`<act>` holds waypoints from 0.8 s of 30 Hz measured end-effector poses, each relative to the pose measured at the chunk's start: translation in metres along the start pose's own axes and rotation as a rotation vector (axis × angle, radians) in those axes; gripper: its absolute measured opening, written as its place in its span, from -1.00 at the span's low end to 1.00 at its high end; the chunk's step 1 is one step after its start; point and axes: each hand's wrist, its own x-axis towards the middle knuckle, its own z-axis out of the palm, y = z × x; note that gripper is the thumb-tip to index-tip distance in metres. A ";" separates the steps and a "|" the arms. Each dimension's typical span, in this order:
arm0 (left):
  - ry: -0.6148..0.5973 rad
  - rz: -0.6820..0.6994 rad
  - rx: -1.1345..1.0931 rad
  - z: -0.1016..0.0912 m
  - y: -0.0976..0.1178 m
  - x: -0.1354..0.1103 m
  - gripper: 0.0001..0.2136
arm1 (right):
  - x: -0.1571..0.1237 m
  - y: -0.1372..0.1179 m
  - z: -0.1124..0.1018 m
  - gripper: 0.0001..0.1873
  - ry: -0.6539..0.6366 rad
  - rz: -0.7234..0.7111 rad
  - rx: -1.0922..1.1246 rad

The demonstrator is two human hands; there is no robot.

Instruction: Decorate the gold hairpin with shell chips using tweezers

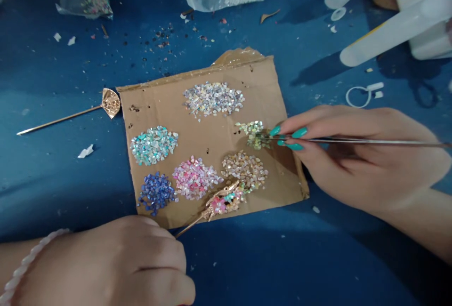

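- Head view: the left hand [141,261], at 7 o'clock, has its fingers curled closed over the stick of the gold ornament [218,204] (the fingertips are hidden); gripping far from the head leaves the decorated part uncovered.
- This ornament head is at 6 o'clock, over the lower edge of the cardboard [165,108], tilted up to the right; whether it touches, I cannot tell.
- The right hand [370,155], at 3 o'clock, has its fingers pinched around the tweezers [339,140], near the tip, probably for fine control. The tip is at the green chips [251,127].
- White chips [212,99] at 12, turquoise chips [154,145] at 9 and blue chips [157,193] at 8 lie in separate piles, presumably so colours do not mix.
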 end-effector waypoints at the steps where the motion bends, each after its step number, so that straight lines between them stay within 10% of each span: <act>1: -0.010 0.010 -0.002 0.000 0.000 0.000 -0.72 | 0.000 0.000 0.000 -0.84 -0.002 0.002 0.001; 24: -0.018 0.008 0.018 -0.001 -0.002 0.001 -0.71 | 0.000 -0.003 -0.008 -0.71 -0.074 -0.161 0.130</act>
